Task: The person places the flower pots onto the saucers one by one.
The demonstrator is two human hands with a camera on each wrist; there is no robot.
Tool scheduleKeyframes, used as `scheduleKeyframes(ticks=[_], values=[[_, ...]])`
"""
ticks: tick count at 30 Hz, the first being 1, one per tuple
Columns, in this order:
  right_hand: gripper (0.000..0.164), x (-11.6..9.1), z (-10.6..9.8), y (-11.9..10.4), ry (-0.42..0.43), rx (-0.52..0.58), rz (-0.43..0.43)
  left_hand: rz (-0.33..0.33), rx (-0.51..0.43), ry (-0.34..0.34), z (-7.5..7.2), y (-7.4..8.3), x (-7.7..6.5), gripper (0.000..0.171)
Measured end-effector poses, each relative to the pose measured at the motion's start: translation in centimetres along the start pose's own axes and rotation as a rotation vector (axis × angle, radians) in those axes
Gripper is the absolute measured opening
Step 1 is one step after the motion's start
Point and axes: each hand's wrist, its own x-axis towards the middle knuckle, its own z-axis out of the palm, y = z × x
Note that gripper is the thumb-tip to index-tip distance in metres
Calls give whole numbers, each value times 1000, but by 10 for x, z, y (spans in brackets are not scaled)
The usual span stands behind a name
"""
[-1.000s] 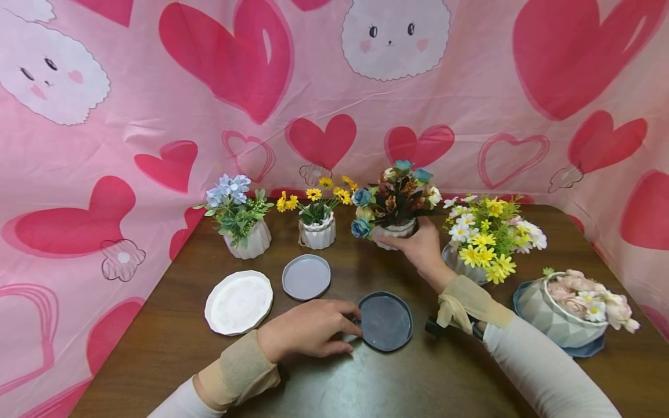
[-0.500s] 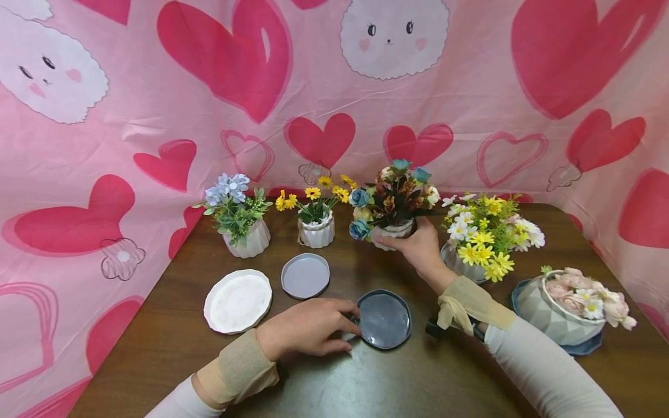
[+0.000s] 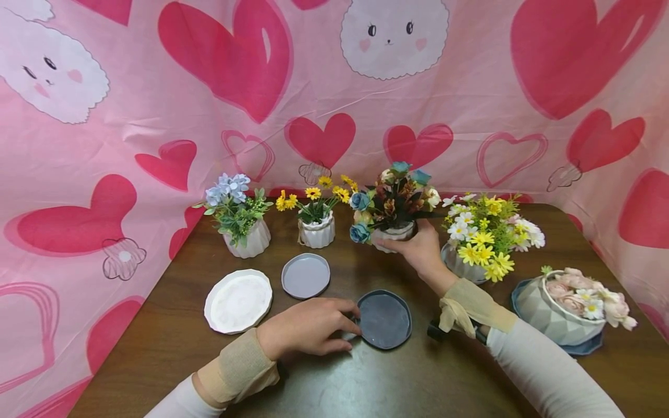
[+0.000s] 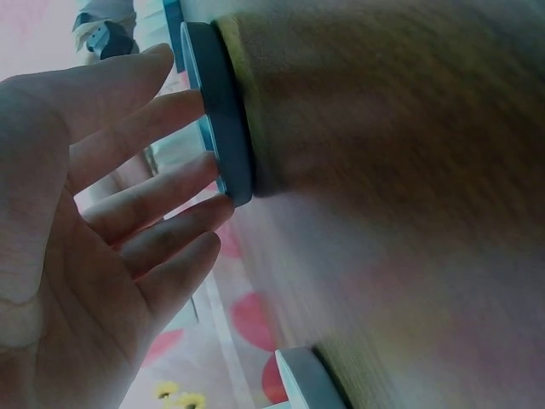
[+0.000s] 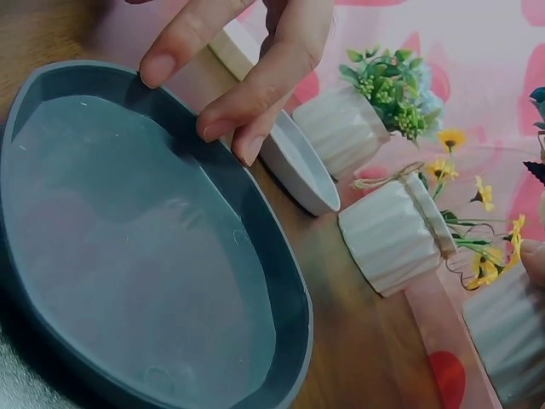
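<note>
My right hand (image 3: 424, 251) grips a white ribbed flowerpot (image 3: 398, 233) at the back of the table, thumb along its near side. Blue roses and brown foliage (image 3: 394, 203) rise from it. In the right wrist view a thumb tip shows at the edge of this pot (image 5: 509, 336). My left hand (image 3: 313, 326) reaches to a dark grey saucer (image 3: 385, 320), its fingers spread and relaxed. In the left wrist view these fingers (image 4: 174, 183) are nearly straight, tips right at the saucer's rim (image 4: 223, 111). The saucer lies on the table.
A white saucer (image 3: 238, 302) and a lilac-grey saucer (image 3: 306, 276) lie to the left. Behind stand pots of blue flowers (image 3: 248, 239) and small yellow flowers (image 3: 317, 233). On the right are a pot of yellow and white daisies (image 3: 483, 247) and a faceted pot (image 3: 569, 316) on a blue saucer (image 3: 585, 348).
The blue-rose pot has shifted very slightly down in the head view, with my right hand on it. My left hand and the dark saucer stay in place.
</note>
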Motion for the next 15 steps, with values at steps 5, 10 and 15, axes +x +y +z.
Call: scheduleKeyframes(ticks=[5, 10, 15], values=[[98, -2, 0, -1, -3, -19, -5, 3, 6, 6, 0, 1, 0, 28], [97, -4, 0, -1, -13, -36, -22, 2, 0, 6, 1, 0, 0, 28], [94, -6, -1, -3, -15, -46, -35, -1, -4, 4, 1, 0, 1, 28]])
